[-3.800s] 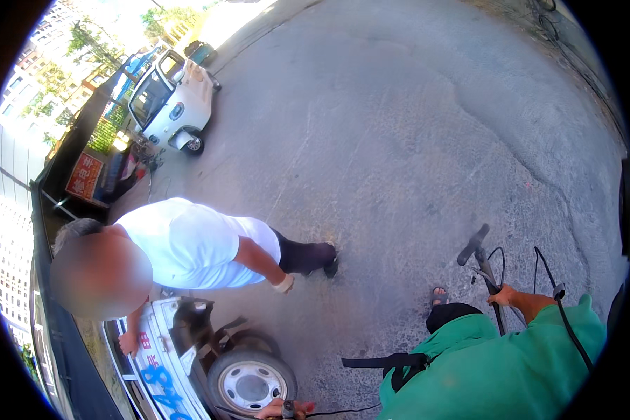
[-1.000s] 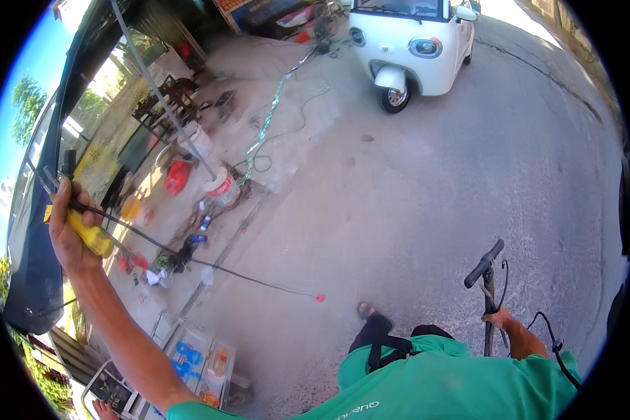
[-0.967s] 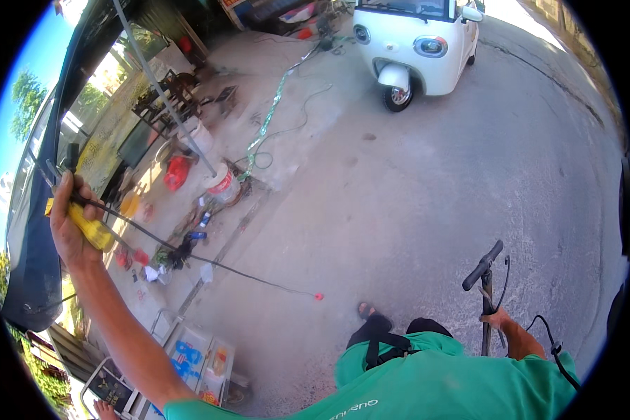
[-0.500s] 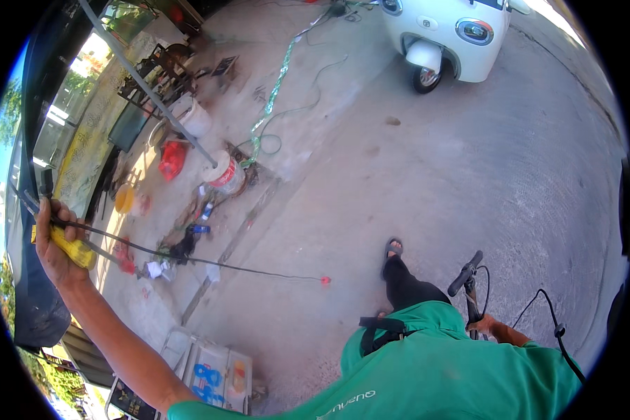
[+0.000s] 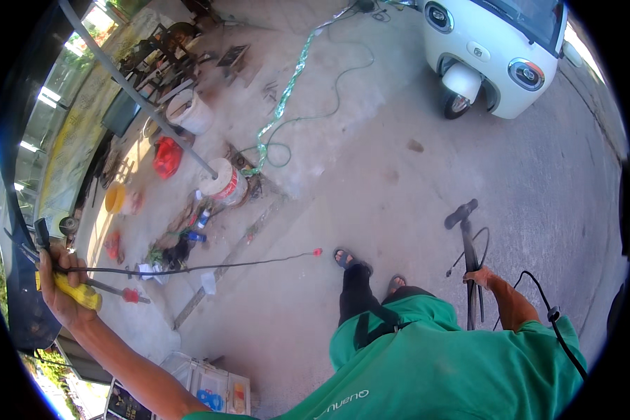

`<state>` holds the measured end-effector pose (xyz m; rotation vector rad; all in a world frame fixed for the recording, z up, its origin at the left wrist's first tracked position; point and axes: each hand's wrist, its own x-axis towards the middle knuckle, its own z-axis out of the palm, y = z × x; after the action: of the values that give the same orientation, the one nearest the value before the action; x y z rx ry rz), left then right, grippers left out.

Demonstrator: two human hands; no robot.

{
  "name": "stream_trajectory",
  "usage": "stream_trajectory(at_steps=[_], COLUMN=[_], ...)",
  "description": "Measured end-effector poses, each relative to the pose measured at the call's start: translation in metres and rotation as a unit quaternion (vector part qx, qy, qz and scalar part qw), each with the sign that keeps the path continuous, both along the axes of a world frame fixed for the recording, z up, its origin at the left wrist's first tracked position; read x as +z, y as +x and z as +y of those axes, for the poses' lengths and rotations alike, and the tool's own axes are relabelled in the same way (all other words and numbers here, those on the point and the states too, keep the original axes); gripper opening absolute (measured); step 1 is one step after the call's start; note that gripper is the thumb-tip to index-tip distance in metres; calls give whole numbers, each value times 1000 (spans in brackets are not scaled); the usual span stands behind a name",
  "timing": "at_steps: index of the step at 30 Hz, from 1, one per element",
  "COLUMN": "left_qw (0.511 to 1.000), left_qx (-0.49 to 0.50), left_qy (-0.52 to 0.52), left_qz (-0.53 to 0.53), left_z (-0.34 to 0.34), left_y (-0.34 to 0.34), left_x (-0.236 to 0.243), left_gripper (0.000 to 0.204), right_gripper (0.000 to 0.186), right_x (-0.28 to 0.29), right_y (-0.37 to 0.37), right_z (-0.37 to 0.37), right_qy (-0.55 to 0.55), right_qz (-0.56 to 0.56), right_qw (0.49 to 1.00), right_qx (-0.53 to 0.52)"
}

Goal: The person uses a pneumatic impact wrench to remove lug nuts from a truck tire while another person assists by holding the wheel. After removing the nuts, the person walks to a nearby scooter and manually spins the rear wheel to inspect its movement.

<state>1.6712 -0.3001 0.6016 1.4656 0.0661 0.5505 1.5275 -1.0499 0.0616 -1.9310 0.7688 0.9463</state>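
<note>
1. In the head view, the left hand is held out far to the left, with its fingers curled around a bundle of tools.
2. In that bundle, a fat yellow handle is gripped against the palm, and a thin black rod or cord is held by the fingers. It cannot be told which of the two it is.
3. A small red tip is seen at its far end, near one dark open sandal.
4. A long dark pole with a black cross grip is held by the right hand below that grip. The fingers are wrapped around the pole, at the right of the green shirt.
5. A shiny white three-wheeled car is parked at the top right, well apart from both hands.
6. A grey metal post is stood in a round white bucket. A bright red plastic bag is seen near them.
</note>
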Motion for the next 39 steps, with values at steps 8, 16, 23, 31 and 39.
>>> stream_trajectory(at_steps=[8,16,23,31,39], left_qw=[999,991,943,856,802], left_qx=[-27,2,111,118,165], left_qy=[-15,-4,-132,-246,-311], left_qz=[37,137,285,438,482], left_z=[26,29,44,35,27], left_y=[143,298,434,552,644], left_x=[-73,-156,-315,-546,-821], left_gripper=[29,17,17,16,15], right_gripper=[35,43,48,49,43], right_x=[-11,-43,-100,-181,-284], right_y=[167,333,529,726,871], right_z=[67,125,166,232,334], right_qy=[8,13,-17,-44,-63], right_qz=[-85,-54,-35,-45,-51], right_qw=[996,990,979,965,956], right_qx=[20,132,198,255,281])
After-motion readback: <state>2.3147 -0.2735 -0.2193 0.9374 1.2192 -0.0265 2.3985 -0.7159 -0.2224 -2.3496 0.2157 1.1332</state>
